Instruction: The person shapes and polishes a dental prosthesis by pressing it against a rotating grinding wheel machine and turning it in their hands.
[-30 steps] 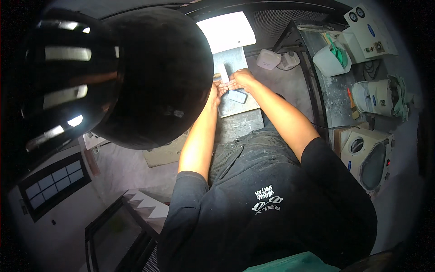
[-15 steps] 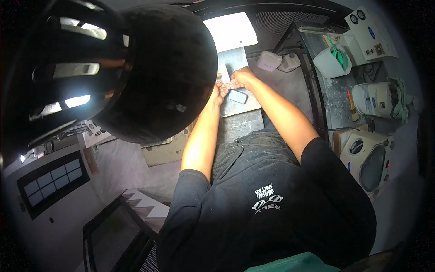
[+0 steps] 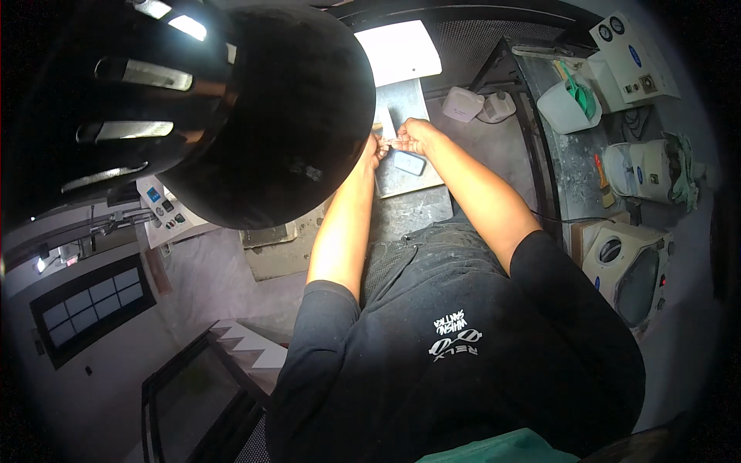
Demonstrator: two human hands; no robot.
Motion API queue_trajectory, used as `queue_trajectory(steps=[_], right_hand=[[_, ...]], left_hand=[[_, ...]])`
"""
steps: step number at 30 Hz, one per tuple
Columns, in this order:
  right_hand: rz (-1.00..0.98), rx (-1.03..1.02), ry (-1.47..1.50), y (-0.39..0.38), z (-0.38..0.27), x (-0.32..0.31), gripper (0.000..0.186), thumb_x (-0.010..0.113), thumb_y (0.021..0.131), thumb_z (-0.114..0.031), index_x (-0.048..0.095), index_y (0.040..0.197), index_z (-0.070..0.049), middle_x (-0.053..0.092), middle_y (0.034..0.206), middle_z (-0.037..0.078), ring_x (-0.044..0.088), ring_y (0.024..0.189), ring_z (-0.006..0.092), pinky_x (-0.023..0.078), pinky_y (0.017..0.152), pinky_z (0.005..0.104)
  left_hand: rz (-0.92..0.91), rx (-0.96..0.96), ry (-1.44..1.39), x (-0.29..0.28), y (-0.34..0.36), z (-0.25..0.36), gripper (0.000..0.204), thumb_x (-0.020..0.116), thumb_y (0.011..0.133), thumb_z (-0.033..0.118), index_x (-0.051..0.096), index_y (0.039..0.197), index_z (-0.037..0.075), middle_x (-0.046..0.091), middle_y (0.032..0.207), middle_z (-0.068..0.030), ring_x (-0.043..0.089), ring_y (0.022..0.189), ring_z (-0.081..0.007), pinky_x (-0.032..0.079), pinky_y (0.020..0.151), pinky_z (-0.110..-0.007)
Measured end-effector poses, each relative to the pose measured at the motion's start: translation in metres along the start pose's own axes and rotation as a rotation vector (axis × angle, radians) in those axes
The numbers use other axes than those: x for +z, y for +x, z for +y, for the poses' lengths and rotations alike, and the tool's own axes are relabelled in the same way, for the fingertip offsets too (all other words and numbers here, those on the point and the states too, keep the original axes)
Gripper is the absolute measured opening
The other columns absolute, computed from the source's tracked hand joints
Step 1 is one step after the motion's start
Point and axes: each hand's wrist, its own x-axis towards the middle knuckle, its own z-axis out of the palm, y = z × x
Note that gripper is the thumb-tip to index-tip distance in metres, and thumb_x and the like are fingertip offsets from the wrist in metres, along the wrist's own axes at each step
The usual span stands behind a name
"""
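Under a large black lamp shade (image 3: 285, 108), my left hand (image 3: 377, 150) and my right hand (image 3: 414, 135) meet over a pale metal plate (image 3: 401, 183). Their fingers are pinched together at a small item too tiny to make out; part of my left hand is hidden by the shade. A white upright bar (image 3: 386, 116) stands just beyond my fingertips. A blue-grey rounded rectangular object (image 3: 409, 163) lies on the plate just below my right fingers. A bright white panel (image 3: 397, 50) is behind the plate.
On the right, a metal bench (image 3: 571, 177) bears a white tub (image 3: 567, 108) with a green scoop and cream-coloured machines (image 3: 629, 274). Two plastic jugs (image 3: 463, 104) stand behind my right hand. A dark metal frame (image 3: 193, 386) is at lower left.
The view has shifted slightly, so the lamp shade sits higher and more equipment shows at left. My hands stay together in much the same place, with small finger movements.
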Motion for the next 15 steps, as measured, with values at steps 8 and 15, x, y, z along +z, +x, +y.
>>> queue_trajectory(steps=[8, 15], right_hand=[[0.029, 0.037, -0.009, 0.006, -0.002, -0.004, 0.017, 0.049, 0.092, -0.007, 0.058, 0.089, 0.008, 0.066, 0.084, 0.021, 0.069, 0.07, 0.028, 0.063, 0.066, 0.038], [-0.025, 0.058, 0.066, 0.003, 0.0, -0.002, 0.019, 0.046, 0.092, -0.008, 0.055, 0.092, 0.009, 0.065, 0.081, 0.019, 0.069, 0.071, 0.0294, 0.063, 0.066, 0.041]], left_hand=[[0.063, 0.026, -0.018, 0.003, 0.011, -0.008, 0.019, 0.039, 0.092, 0.005, 0.052, 0.082, -0.004, 0.053, 0.061, -0.0119, 0.05, 0.045, -0.0199, 0.038, 0.035, -0.03], [-0.015, -0.022, -0.061, -0.005, 0.007, -0.005, 0.021, 0.039, 0.092, 0.006, 0.054, 0.086, -0.007, 0.054, 0.064, -0.013, 0.05, 0.047, -0.0201, 0.037, 0.037, -0.029]])
